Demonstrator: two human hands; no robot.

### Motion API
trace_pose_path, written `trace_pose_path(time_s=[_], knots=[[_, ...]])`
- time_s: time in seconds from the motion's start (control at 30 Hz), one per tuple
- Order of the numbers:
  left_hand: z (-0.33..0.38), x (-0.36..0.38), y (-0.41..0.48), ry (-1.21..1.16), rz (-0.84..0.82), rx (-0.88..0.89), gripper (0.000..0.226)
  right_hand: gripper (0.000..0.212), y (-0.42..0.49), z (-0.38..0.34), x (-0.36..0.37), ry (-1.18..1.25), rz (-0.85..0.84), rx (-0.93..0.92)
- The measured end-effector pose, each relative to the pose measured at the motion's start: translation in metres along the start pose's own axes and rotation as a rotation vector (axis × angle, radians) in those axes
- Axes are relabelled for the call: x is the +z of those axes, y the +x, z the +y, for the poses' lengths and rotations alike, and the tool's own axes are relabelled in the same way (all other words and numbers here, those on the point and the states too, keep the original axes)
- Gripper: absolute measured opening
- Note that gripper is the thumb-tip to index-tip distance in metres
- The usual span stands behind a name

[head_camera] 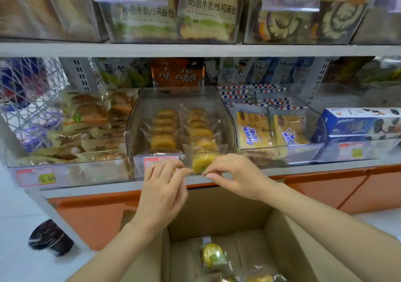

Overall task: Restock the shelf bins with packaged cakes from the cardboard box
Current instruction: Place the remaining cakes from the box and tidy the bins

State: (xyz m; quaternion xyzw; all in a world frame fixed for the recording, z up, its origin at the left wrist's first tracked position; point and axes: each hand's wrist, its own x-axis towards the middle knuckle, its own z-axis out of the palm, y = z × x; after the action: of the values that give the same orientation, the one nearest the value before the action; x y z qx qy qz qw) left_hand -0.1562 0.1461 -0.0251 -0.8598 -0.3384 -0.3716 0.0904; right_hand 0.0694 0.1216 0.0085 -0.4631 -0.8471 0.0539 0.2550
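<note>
A round yellow packaged cake in clear wrap is pinched between my left hand and my right hand, right at the front lip of the clear shelf bin. Inside that bin, two rows of the same cakes stand on edge. Below my arms sits the open cardboard box, with a few wrapped cakes lying on its bottom.
Left of the clear bin is a bin of bread packs; to the right are yellow toast slices and blue-white boxes. An upper shelf overhangs. A dark cup stands on the floor at the left. Orange base panels run under the shelf.
</note>
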Motion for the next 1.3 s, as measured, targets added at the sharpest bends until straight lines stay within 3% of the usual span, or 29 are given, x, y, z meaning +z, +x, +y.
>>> trace_pose_path(time_s=[0.13,0.27,0.33,0.43,0.7,0.8,0.9,1.03,1.17,1.3], knots=[[-0.008,0.03,-0.077,0.072,-0.33,-0.184,0.026,0.024,-0.039,0.023,0.081,0.098,-0.373,0.215],[-0.024,0.062,-0.151,0.19,-0.692,-0.374,0.049,0.036,-0.076,0.056,0.168,0.106,-0.707,0.416],[-0.029,0.071,-0.175,0.21,-0.772,-0.403,0.056,0.048,-0.092,0.069,0.205,0.049,-0.835,0.472],[-0.03,0.079,-0.194,0.188,-0.743,-0.427,0.059,0.063,-0.109,0.084,0.246,-0.005,-0.922,0.573],[-0.031,0.088,-0.202,0.103,-0.61,-0.467,0.055,0.063,-0.115,0.104,0.288,-0.212,-0.954,0.712],[-0.032,0.088,-0.199,0.121,-0.593,-0.457,0.055,0.066,-0.121,0.106,0.287,-0.041,-0.916,0.751],[-0.028,0.088,-0.191,0.08,-0.555,-0.434,0.052,0.055,-0.121,0.104,0.266,0.213,-0.772,0.743],[-0.009,0.099,-0.158,-0.29,-0.579,-0.458,0.055,0.048,-0.103,0.095,0.211,0.436,-0.558,0.703],[0.014,0.127,-0.124,-0.76,-0.791,-0.687,0.086,0.048,-0.096,0.075,0.165,0.538,-0.525,0.619],[0.016,0.149,-0.123,-0.89,-0.737,-0.737,0.059,0.053,-0.119,0.071,0.146,0.638,-0.476,0.711]])
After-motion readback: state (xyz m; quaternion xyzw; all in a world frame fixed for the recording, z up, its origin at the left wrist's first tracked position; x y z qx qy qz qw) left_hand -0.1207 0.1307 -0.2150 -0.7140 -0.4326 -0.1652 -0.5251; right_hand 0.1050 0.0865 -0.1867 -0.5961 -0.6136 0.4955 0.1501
